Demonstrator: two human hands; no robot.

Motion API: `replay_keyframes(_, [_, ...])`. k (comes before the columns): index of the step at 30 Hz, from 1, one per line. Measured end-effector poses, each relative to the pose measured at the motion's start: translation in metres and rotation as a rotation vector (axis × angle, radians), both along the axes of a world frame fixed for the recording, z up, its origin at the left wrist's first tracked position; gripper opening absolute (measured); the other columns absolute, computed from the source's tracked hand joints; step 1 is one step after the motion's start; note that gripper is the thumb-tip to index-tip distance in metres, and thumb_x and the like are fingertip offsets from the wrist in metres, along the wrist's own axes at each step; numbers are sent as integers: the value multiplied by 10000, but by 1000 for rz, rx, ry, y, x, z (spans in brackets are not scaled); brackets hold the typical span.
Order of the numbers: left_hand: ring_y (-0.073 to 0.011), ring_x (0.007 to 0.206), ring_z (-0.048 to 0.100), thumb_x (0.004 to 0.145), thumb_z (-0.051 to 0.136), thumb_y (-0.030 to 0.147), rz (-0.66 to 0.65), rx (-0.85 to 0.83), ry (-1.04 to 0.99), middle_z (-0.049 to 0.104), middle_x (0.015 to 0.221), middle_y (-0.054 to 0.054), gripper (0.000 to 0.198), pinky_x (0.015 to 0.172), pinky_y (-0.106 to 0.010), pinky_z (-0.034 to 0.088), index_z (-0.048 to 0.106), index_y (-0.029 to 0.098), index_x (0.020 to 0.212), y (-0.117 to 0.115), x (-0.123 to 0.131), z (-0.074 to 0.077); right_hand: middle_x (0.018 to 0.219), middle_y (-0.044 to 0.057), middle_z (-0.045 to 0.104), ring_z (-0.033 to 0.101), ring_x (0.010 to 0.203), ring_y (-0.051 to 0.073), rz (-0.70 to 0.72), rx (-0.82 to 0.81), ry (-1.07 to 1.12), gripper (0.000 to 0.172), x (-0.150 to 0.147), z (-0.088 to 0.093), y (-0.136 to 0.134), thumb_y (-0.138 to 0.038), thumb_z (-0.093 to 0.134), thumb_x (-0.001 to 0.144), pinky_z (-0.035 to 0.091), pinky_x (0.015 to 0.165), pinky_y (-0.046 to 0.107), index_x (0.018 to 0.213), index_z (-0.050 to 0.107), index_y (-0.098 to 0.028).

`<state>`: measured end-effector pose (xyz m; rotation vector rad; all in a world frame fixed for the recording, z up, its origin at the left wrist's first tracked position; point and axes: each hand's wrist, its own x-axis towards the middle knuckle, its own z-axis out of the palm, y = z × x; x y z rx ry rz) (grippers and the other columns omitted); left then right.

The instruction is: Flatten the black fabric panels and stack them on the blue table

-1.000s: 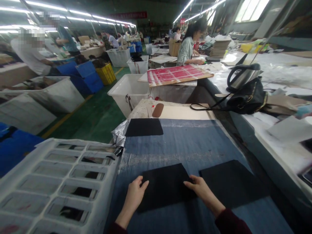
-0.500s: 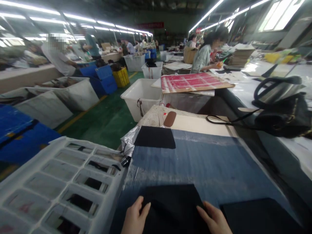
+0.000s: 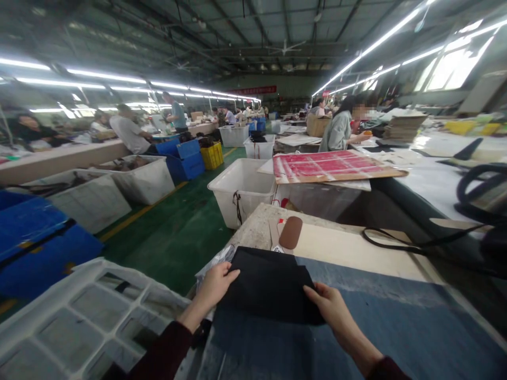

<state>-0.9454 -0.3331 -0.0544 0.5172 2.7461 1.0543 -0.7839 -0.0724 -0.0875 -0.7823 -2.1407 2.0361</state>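
Note:
A black fabric piece (image 3: 269, 282) lies at the far left corner of the blue-covered table (image 3: 388, 322), on top of another black piece whose edge shows beneath it. My left hand (image 3: 214, 287) grips its left edge, fingers curled over the cloth. My right hand (image 3: 328, 306) holds its right edge, thumb on top. Just beyond the cloth a brown oval piece (image 3: 290, 232) rests on a beige board (image 3: 356, 250).
A white lattice crate (image 3: 79, 322) stands at my left. White bins (image 3: 241, 192) and blue crates (image 3: 184, 158) line the green floor. A red-printed board (image 3: 332, 166) lies ahead, a black bag strap (image 3: 400, 245) to the right. People work at other tables behind.
Both hands carried the black piece from the near edge of the table forward to the far left corner, onto the black piece lying there. The view tilted up.

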Motion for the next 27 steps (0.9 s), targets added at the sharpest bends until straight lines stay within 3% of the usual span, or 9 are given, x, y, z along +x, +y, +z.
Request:
replay_keyframes(5, [-126,568,494,805,582,332,8,-220,43,524,559,19,256,557,-238,266,541,176,606,19,-51,-33,518,10,591,557,506,156,-6,270,-110,303,-54,-28,19,-456,611,713,355,431,228,597,588,-177])
replay_keyframes(11, [-135,560,487,840,538,365,24,-251,55,539,565,3,284,554,-256,239,566,180,625,18,-64,-59,457,-20,523,487,413,131,30,344,-165,284,-62,-57,29,-421,552,738,273,386,226,568,535,-193])
replay_keyframes(18, [-126,552,510,821,538,364,26,-207,-9,579,586,4,276,552,-245,276,595,167,636,15,-68,-60,475,-27,473,448,482,129,37,537,-152,304,-62,-65,30,-431,538,715,258,458,246,524,472,-203])
replay_keyframes(27, [-143,593,552,822,532,407,67,-192,-40,612,606,-7,297,560,-245,303,625,170,670,11,-66,-56,444,-10,478,441,450,140,20,519,-182,370,-62,-62,29,-504,518,719,253,443,257,498,498,-208])
